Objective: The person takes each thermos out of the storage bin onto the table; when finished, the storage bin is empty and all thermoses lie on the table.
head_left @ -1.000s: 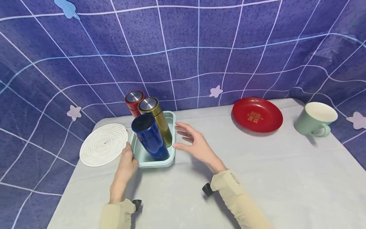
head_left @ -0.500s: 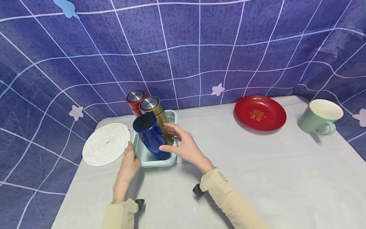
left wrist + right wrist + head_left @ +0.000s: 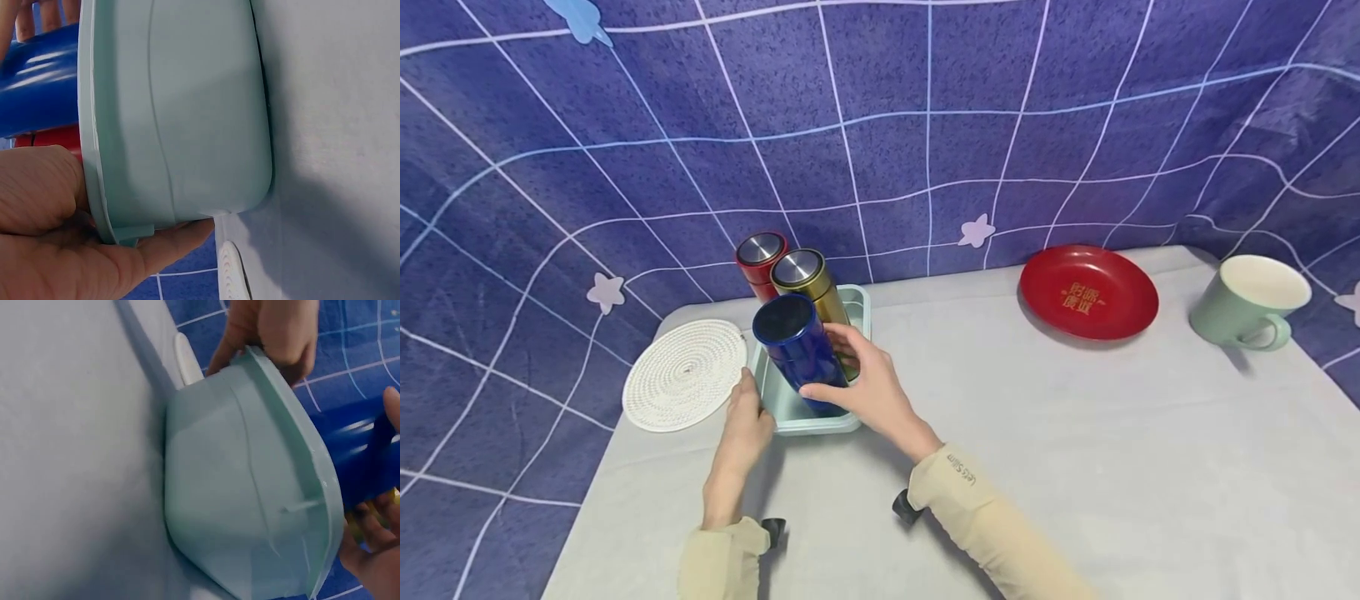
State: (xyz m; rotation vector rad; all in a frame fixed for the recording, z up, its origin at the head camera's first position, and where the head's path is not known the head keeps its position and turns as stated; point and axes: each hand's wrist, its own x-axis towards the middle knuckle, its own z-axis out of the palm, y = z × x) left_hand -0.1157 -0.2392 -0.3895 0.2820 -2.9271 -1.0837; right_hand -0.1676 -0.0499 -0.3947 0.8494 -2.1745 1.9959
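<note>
A pale green plastic bin [image 3: 808,427] stands on the table, holding three thermos bottles. The blue thermos [image 3: 793,346] leans at the front; a gold thermos [image 3: 811,283] and a red thermos [image 3: 762,260] stand behind it. At the bin's left side, my left hand [image 3: 743,433] grips the rim; in the left wrist view its thumb and fingers pinch the bin's wall [image 3: 194,125]. My right hand [image 3: 874,387] reaches over the right rim and holds the blue thermos, thumb across the front, fingers between it and the gold one. The lower parts of the bottles are partly hidden.
Left of the bin lies a round white woven mat [image 3: 685,375]. A red plate [image 3: 1088,292] with gold characters sits at the back right, and a green mug [image 3: 1247,304] is farther right. A blue patterned cloth [image 3: 895,150] hangs behind the grey-white tablecloth [image 3: 1037,467].
My right hand has moved left from beside the bin, over its rim, and now holds the blue thermos. My left hand stays on the rim. The head view has shifted slightly.
</note>
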